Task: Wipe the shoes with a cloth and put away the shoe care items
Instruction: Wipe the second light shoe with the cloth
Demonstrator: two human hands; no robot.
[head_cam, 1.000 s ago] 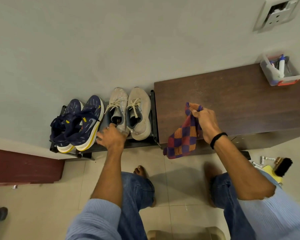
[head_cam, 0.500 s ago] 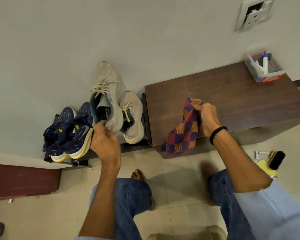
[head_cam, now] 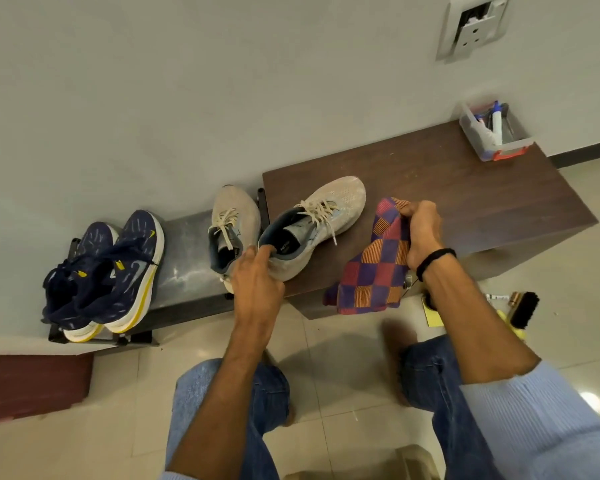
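My left hand grips a beige sneaker by its heel collar, holding it on the left end of the brown cabinet top. Its beige partner stays on the low black rack, beside a pair of navy sneakers with yellow-white soles. My right hand pinches a purple, red and orange checked cloth, which hangs over the cabinet's front edge just right of the held shoe.
A clear plastic box with tubes and bottles stands at the cabinet's far right corner. A black shoe brush and small items lie on the tiled floor at right. A dark red board sits low left. A wall socket is above.
My left hand lifted the beige sneaker off the rack and carried it right onto the cabinet top. My right hand kept hold of the cloth in about the same place.
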